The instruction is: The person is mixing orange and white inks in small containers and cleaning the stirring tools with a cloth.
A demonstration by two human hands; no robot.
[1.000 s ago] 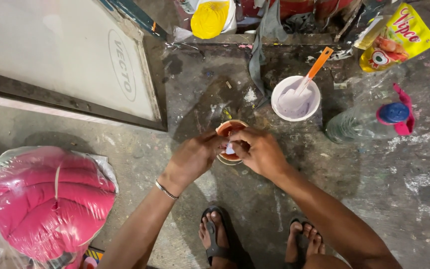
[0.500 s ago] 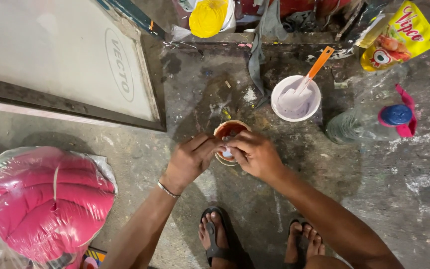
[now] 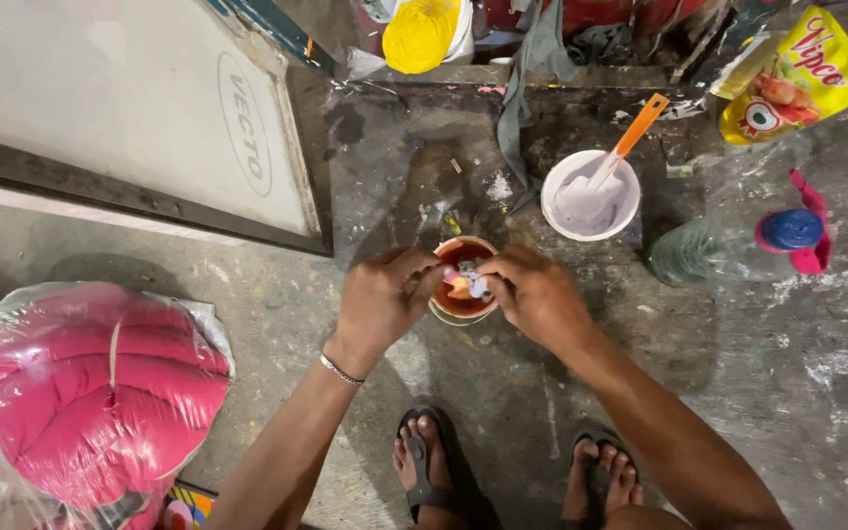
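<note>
Orange-filled small cup is seen in the head view on the paint-spattered concrete floor, just ahead of the sandalled feet. Left hand is curled at the cup's left rim, fingers bent and pinched on a small pale object held over the cup's mouth; what it is cannot be told. Right hand is closed from the right side, fingertips meeting the same object, so both hands touch above the cup. A thin bracelet is worn on the left wrist. Behind the cup, a white bowl of pale paint is set with an orange-handled tool leaning in it. A clear plastic bottle with a blue cap lies to the right, near a yellow snack packet. A framed screen panel lies at upper left, a wrapped pink bundle at lower left.
</note>
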